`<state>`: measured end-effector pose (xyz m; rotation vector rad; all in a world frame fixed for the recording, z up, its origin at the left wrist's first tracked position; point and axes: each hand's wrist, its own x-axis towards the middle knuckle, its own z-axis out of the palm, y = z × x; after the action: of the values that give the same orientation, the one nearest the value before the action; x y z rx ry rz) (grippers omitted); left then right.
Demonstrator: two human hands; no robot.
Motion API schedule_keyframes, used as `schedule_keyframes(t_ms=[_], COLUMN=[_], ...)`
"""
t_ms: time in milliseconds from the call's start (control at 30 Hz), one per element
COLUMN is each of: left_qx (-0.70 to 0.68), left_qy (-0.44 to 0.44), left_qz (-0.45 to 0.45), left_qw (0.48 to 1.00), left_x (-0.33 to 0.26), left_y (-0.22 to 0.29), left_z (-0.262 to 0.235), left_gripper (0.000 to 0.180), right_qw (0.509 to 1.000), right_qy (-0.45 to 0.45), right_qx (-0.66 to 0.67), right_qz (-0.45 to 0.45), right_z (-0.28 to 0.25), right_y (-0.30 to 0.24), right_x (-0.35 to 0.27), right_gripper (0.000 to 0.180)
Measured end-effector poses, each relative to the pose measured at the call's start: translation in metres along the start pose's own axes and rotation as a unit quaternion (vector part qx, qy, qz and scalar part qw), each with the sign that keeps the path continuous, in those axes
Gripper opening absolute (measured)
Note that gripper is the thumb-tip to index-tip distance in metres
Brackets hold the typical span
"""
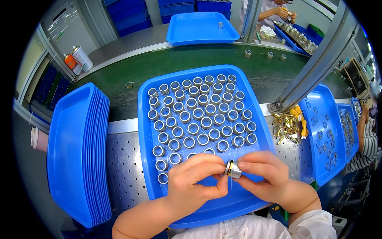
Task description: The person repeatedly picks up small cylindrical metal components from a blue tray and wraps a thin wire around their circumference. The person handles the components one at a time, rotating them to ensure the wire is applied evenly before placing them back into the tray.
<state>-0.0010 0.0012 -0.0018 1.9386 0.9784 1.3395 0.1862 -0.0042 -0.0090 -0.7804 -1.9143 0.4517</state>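
Note:
My left hand (198, 175) and my right hand (266, 175) meet over the near part of a blue tray (219, 211). Between their fingertips they pinch a short, shiny metal cylinder (235, 171), lying sideways. A dark groove and a thin golden band show at its left end; the fingers hide part of it. Beyond my hands, many small grey metal rings (198, 118) stand on end in rough rows in the tray. Fine wires or threads stick out from several of them.
A stack of blue trays (79, 155) stands left. Behind runs a green conveyor belt (123, 93) with a few rings. Brass-coloured parts (285, 126) lie right, beside a metal post (306, 63) and more trays (324, 135). Spray cans (82, 59) stand back left. Co-workers' hands (283, 12) work at back right.

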Motion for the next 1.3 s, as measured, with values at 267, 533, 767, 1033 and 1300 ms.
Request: schedule_keyframes(t_ms=[267,533,767,1033,1300], left_qx=[0.029,0.004,-0.065,-0.018,-0.040], left_qy=[-0.002,-0.006,-0.020,-0.012,-0.013], left_qz=[0.018,-0.017,-0.084,-0.037,-0.048], left_qw=[0.999,1.000,0.994,0.999,0.998], left_x=[-0.0019,-0.0004,0.0002,-0.0012,-0.0003], left_y=[0.0012,0.0009,-0.0008,-0.0020,-0.0011], left_z=[-0.0024,-0.0009,-0.0011,-0.0027,-0.0001], left_gripper=[0.023,0.023,0.020,0.019,0.022], right_qw=[1.000,0.994,1.000,1.000,0.991], right_qy=[0.008,-0.004,-0.019,-0.015,-0.016], right_qx=[0.017,0.077,-0.003,0.014,0.086], right_qz=[0.008,0.076,0.003,0.011,0.098], right_z=[0.0020,-0.0015,-0.0023,-0.0022,-0.0013], right_y=[-0.0019,-0.0002,-0.0011,-0.0048,-0.0005], right_x=[-0.0020,0.0008,0.0039,0.0045,0.0003], right_gripper=[0.039,0.038,0.039,0.039,0.039])
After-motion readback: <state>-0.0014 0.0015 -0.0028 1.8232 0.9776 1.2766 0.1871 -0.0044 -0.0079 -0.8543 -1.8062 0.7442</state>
